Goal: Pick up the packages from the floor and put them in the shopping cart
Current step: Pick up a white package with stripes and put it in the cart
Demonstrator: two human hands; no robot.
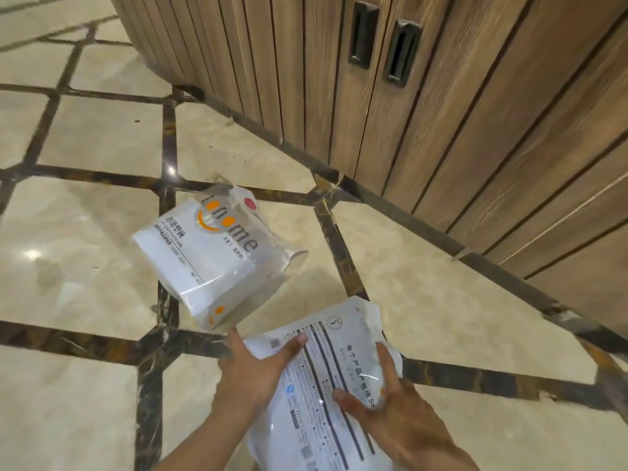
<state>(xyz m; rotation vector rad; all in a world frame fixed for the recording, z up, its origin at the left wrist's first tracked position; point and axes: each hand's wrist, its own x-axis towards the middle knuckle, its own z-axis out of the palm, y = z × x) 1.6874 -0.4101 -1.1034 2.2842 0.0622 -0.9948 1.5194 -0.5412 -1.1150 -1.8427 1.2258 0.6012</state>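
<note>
A flat white package (326, 385) with printed text is held between my two hands low in the view, above the tiled floor. My left hand (251, 368) grips its left edge with the thumb lying across the top. My right hand (397, 413) holds its right side, index finger and thumb spread on the printed face, the other fingers hidden behind the edge. A second, bulkier white package (217, 256) with an orange and grey logo lies on the floor just beyond my left hand, apart from it. No shopping cart is in view.
A wooden slatted cabinet (441, 113) with two dark recessed handles fills the upper right, its base running diagonally across the floor. Beige marble tiles (85, 232) with dark borders spread to the left and in front.
</note>
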